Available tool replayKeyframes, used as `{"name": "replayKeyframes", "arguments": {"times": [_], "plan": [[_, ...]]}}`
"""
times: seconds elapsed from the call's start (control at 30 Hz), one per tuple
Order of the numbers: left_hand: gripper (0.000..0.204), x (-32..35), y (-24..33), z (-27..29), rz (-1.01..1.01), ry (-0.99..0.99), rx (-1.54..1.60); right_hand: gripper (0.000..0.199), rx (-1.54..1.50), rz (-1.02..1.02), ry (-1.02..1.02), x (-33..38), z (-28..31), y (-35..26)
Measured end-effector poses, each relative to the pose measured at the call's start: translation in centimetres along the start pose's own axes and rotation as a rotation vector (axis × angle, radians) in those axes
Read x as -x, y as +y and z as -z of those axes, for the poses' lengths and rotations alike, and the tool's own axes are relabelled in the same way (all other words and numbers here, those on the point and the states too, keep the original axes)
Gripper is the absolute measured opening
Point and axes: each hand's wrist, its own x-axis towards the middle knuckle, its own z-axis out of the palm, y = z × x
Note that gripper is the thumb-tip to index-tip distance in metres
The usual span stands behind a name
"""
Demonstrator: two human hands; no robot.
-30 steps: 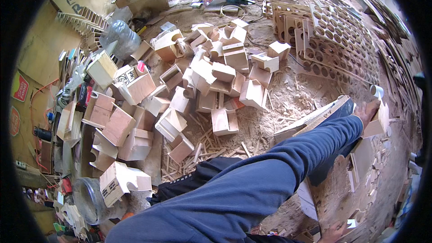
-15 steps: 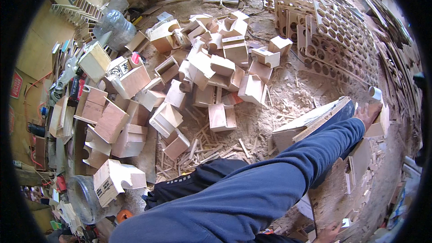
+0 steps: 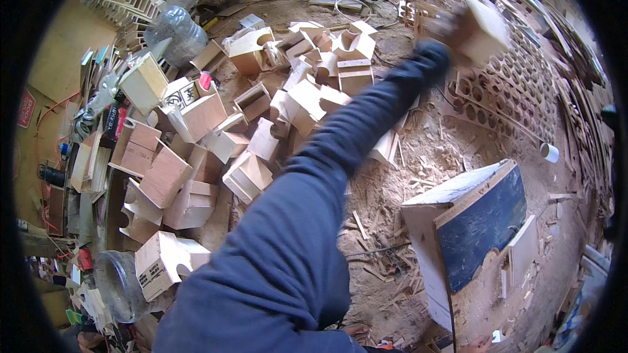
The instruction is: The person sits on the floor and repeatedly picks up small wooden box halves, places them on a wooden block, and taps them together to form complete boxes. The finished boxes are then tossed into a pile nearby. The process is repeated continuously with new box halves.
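My left arm stretches up across the view toward the far right. At its end my left hand (image 3: 445, 30), smeared by motion, is closed on a small pale plywood box (image 3: 483, 33), held above the floor. Sheets with rows of round holes (image 3: 500, 101) lie beneath and beyond it. To the left is a heap of similar plywood boxes (image 3: 304, 101), some with half-round cut-outs; my sleeve covers part of the heap. Nearer on the right stands a wooden block or stand with a dark blue face (image 3: 484, 222). My right hand does not show.
A white tube-like piece (image 3: 549, 152) lies right of the blue-faced stand. Sawdust and thin offcuts (image 3: 383, 265) cover the floor. Big clear plastic bottles (image 3: 175, 33) stand at the left, and long wood strips (image 3: 575, 117) are stacked along the right.
My left hand has swung from beside the blue-faced stand up and leftward, carrying the plywood box. The white tube-like piece now lies apart from it. My right hand has left the lower right.
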Motion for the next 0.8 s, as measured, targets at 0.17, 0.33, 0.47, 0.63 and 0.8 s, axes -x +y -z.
{"name": "replayKeyframes", "arguments": {"times": [0.17,0.33,0.47,0.63,0.8], "plan": [[0.117,5.1,-20.3,28.0,0.381,0.191,-0.269,0.035,-0.007,0.042,0.021,-0.1,1.0,-2.0],[0.110,13.2,-30.9,43.5,1.045,0.455,-0.892,0.033,0.001,0.074,0.025,-0.2,1.6,-2.6],[0.103,15.8,-32.2,44.1,0.776,0.202,-1.485,0.032,-0.022,0.096,0.023,-0.4,2.2,-3.3],[0.065,21.5,-28.8,39.4,0.585,-0.633,-0.910,0.028,-0.006,0.077,0.026,-0.2,1.9,-2.6],[0.063,21.9,-26.1,37.9,0.728,-0.329,-1.001,0.045,-0.151,-0.215,-0.161,0.2,0.5,0.6]]}}
